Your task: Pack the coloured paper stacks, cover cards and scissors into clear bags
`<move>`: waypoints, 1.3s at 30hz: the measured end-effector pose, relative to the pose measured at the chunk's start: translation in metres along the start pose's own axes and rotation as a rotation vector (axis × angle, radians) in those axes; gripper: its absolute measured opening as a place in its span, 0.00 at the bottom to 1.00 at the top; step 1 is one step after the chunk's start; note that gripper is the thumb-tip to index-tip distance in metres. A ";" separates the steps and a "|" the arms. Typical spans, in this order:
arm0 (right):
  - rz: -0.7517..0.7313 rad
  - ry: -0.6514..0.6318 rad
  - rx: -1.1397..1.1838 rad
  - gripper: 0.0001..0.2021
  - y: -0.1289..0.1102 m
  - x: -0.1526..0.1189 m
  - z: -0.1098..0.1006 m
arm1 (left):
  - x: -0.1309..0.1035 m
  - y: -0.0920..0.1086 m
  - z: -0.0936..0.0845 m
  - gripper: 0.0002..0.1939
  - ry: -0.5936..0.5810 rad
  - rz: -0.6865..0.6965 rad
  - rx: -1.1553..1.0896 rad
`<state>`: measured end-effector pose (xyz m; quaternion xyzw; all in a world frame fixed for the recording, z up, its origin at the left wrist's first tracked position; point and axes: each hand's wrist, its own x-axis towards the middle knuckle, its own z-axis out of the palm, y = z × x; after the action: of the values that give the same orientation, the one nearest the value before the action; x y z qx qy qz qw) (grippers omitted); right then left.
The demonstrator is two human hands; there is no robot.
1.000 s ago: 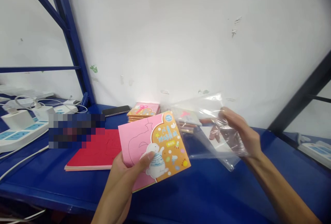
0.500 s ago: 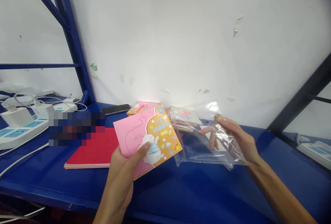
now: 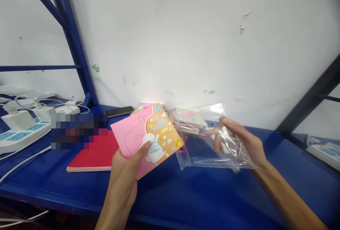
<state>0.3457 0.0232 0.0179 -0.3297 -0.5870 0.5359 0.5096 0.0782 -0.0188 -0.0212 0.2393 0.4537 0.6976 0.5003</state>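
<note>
My left hand [image 3: 127,168] is closed on a square pack of pink paper [image 3: 130,129], thumb on top. An orange cover with a white cartoon bear wraps part of the pack. To its right, my right hand [image 3: 239,138] grips a clear plastic bag [image 3: 199,152], with a finger and part of the hand seen through the film. The bag's left edge hangs close to the pack's right corner. Behind the bag lies a pale packet with a pink shape [image 3: 190,115] on it. A similar orange and pink pack [image 3: 140,107] is partly hidden behind the held one.
Red paper sheets [image 3: 92,155] lie stacked at left on the blue shelf [image 3: 170,198]. A black phone [image 3: 119,111] rests near the wall. White power strips [image 3: 39,129] with plugs and cables are at far left; another white strip [image 3: 325,155] is at far right. Blue posts flank the shelf.
My left hand has moved the paper pack slightly left and up, away from the plastic bag. A small pink ring shape now shows by the bag's left edge. My right hand has barely moved.
</note>
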 end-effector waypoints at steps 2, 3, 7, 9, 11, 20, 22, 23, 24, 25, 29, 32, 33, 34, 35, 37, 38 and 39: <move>0.012 0.000 -0.019 0.16 0.000 0.002 0.002 | -0.001 0.000 0.000 0.32 -0.025 -0.017 -0.009; 0.009 0.000 -0.039 0.16 0.000 0.003 0.003 | -0.001 0.000 0.000 0.32 -0.041 -0.031 -0.013; -0.018 0.026 -0.175 0.15 0.008 0.007 -0.001 | -0.002 0.002 -0.004 0.33 -0.108 -0.094 -0.007; -0.030 0.056 -0.203 0.13 0.012 0.008 -0.004 | -0.003 0.004 -0.006 0.34 -0.119 -0.110 0.017; -0.050 0.068 -0.207 0.14 0.015 0.008 -0.006 | -0.004 0.005 -0.007 0.35 -0.129 -0.112 0.042; -0.101 0.067 -0.167 0.15 0.015 0.006 -0.005 | -0.003 0.005 -0.014 0.36 -0.171 -0.126 0.133; -0.097 0.070 -0.149 0.15 0.016 0.006 -0.004 | -0.003 0.006 -0.015 0.36 -0.183 -0.135 0.138; -0.094 0.076 -0.141 0.15 0.017 0.006 -0.003 | -0.002 0.006 -0.016 0.36 -0.184 -0.138 0.141; -0.094 0.079 -0.135 0.15 0.017 0.006 -0.003 | -0.002 0.007 -0.016 0.37 -0.183 -0.144 0.144; -0.094 0.081 -0.130 0.15 0.017 0.006 -0.002 | -0.002 0.007 -0.017 0.37 -0.185 -0.152 0.146; -0.091 0.073 -0.120 0.14 0.015 0.004 0.000 | -0.002 0.008 -0.019 0.38 -0.224 -0.187 0.126; -0.078 0.067 -0.134 0.14 0.014 0.003 0.000 | -0.002 0.009 -0.021 0.36 -0.248 -0.197 0.133; -0.070 0.066 -0.145 0.14 0.013 0.003 0.001 | -0.002 0.010 -0.021 0.35 -0.249 -0.201 0.136; -0.062 0.067 -0.162 0.15 0.013 0.003 0.001 | -0.001 0.010 -0.022 0.35 -0.247 -0.206 0.139; -0.055 0.073 -0.182 0.15 0.013 0.003 0.002 | -0.001 0.011 -0.022 0.35 -0.239 -0.210 0.139; -0.050 0.092 -0.222 0.15 0.012 0.003 0.003 | -0.001 0.013 -0.023 0.37 -0.221 -0.221 0.131; -0.050 0.100 -0.239 0.15 0.012 0.003 0.003 | -0.001 0.013 -0.023 0.38 -0.218 -0.225 0.124; -0.051 0.108 -0.252 0.15 0.012 0.003 0.002 | -0.001 0.014 -0.023 0.38 -0.219 -0.228 0.118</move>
<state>0.3406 0.0280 0.0073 -0.4047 -0.6294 0.4262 0.5083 0.0540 -0.0303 -0.0199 0.2897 0.4610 0.5782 0.6077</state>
